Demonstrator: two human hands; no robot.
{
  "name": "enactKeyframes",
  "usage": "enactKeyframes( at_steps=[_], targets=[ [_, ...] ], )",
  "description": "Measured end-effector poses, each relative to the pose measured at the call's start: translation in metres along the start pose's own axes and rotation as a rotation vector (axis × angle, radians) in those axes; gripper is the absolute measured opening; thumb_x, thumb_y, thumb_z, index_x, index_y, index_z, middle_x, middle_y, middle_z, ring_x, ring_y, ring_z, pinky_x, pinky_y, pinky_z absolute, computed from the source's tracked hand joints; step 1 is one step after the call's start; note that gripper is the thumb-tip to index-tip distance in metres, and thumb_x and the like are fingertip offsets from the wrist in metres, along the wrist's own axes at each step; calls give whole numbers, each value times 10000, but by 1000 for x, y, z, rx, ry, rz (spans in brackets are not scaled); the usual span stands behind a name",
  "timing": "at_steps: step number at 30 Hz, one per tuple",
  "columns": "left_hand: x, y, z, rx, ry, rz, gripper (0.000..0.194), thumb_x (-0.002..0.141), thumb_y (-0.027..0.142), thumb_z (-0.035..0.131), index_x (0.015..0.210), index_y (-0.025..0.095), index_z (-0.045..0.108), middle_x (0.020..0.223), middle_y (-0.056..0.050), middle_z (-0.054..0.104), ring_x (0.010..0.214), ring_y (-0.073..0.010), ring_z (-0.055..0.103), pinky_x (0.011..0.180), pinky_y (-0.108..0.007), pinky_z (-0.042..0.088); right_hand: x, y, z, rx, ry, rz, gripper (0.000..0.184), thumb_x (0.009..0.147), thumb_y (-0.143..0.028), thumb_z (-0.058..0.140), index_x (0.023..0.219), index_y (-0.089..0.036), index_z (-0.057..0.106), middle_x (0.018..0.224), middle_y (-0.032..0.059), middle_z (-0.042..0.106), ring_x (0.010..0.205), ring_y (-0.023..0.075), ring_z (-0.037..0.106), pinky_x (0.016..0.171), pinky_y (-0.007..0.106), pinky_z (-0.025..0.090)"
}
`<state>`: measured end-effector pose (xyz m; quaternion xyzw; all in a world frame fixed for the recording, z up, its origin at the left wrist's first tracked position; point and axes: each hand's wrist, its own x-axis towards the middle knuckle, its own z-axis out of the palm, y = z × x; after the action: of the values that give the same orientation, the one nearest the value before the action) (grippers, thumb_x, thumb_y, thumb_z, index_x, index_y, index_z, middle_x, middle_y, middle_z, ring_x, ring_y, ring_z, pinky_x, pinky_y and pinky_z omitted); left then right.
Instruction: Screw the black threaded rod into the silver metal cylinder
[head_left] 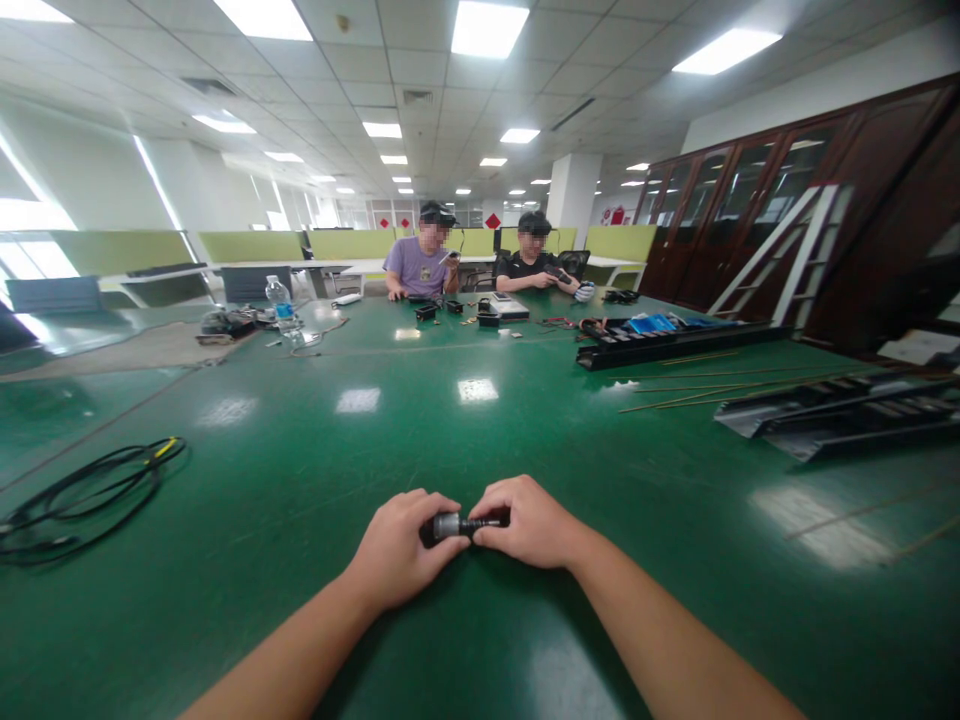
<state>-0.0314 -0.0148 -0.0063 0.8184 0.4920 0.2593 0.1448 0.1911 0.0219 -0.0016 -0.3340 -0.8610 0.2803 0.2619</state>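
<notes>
My left hand (397, 550) and my right hand (529, 522) meet just above the green table (300, 430), near its front edge. Between them they hold a small cylindrical connector (459, 525), with a silver metal body on the left and a thin black threaded end on the right. Fingers from both hands wrap around it and hide part of its length. Its far left end is dark and mostly covered by my left hand's fingers.
A coiled black cable (90, 500) lies to my left. Black cable chains (847, 415) and thin rods (712, 390) lie to my right. Two seated people (420, 265) at the far end have small parts, tools and a water bottle (281, 310) before them.
</notes>
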Motion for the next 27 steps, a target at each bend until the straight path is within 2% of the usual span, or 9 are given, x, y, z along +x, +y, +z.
enactKeyframes(
  at_steps=[27],
  targets=[
    [1,2,0,-32,1,4,247,824,396,698,1025,256,665,936,-32,675,885,-215,618,831,-331,473,-1,-3,1,11,10,41,153,784,-275,694,881,-190,778,799,29,731,721,155,647,657,244,442]
  ],
)
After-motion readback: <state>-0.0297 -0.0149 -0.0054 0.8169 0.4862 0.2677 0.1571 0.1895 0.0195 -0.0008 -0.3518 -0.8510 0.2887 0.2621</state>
